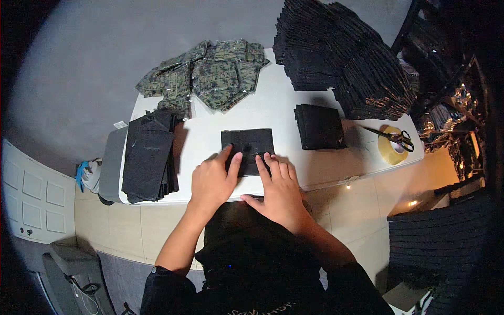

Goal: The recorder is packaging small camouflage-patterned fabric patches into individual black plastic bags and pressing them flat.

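Both forearms extend forward from the lower edge and converge over the near side of the white table (199, 135). The left hand (214, 177) is set palm down, angled inward, with its index finger and thumb extended and spread apart and the remaining fingers bent beneath the hand. The right hand (279, 185) is also palm down, its index and middle fingers reaching forward and its thumb pointing left near the table's front edge. The folded black piece (250, 146), roughly rectangular, lies flat on the table in front of the torso, directly under the fingertips. The left index finger and thumb rest on its left and middle portion; the right fingertips rest on its right portion; its far edge extends beyond both hands. The fingers of both hands are unclenched and contact the piece from above without gripping it. To the left is a stack of black pieces (148, 157); to the right, a smaller black stack (320, 127). Camouflage-patterned packs (226, 76) and a large black pile (341, 58) occupy the far side. Scissors (403, 140) lie across a tape roll (389, 152) at the right end.
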A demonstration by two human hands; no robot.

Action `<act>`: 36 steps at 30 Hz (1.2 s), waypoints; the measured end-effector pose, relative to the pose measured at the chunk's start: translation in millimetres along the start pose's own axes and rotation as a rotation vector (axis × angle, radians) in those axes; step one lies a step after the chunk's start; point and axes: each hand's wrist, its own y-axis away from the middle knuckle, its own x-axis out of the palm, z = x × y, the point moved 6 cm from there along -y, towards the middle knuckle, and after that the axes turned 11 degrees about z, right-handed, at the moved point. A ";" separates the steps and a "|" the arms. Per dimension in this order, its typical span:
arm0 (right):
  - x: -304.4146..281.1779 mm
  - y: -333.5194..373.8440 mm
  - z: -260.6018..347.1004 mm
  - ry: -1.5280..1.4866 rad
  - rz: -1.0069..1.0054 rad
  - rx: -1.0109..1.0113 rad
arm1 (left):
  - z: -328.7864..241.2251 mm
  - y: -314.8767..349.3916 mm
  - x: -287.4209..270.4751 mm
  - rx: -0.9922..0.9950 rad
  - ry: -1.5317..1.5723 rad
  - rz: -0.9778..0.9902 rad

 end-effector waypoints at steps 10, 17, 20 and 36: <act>-6.9 -3.7 -5.5 -0.028 0.040 -0.036 | -24.5 27.0 24.7 0.377 -0.125 -0.078; -8.3 -3.4 -5.2 0.030 0.020 -0.045 | -9.1 29.3 31.8 0.313 -0.189 -0.092; -8.6 -4.2 -5.3 0.000 0.026 -0.039 | -2.5 29.8 28.5 0.287 -0.185 -0.090; -17.5 -35.1 -45.8 -0.122 0.062 -0.070 | 18.9 -10.7 -1.6 0.366 -0.014 -0.058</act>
